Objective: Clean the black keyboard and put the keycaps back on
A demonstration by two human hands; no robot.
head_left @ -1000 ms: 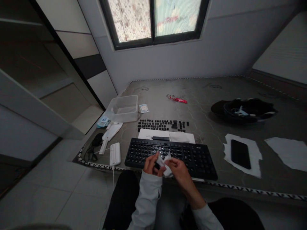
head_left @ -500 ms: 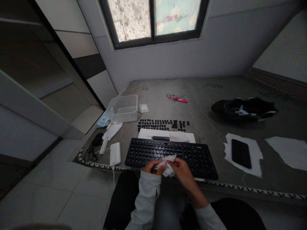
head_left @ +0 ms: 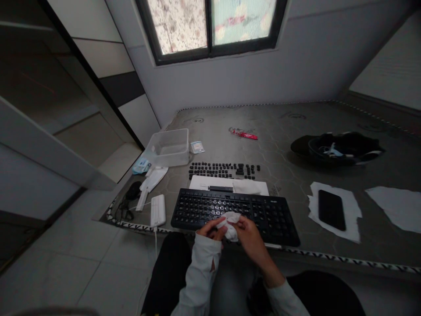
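A crumpled white tissue (head_left: 232, 232) is pinched between my two hands, above the front edge of a black keyboard (head_left: 276, 219). My left hand (head_left: 212, 230) grips its left side, fingers closed. On the other side, my right hand (head_left: 250, 232) has thumb and fingers closed on the tissue. The keyboard lies bare of keycaps over its main block. Behind it, loose black keycaps (head_left: 210, 169) stand in rows on the table. Between them, a white sheet (head_left: 197, 182) carries a thin dark tool (head_left: 220, 189) and a folded white tissue (head_left: 246, 187).
To the left are a clear plastic box (head_left: 171, 149), a white power bank (head_left: 158, 210) with a cable, and a small packet (head_left: 197, 147). Rightward lie a phone (head_left: 331, 210) on white paper and a dark cap (head_left: 342, 151). A red item (head_left: 245, 134) lies farther back.
The tissue has been turned and bunched rounder between my fingers; its pointed upper corner is folded in. Both hands stay in nearly the same place.
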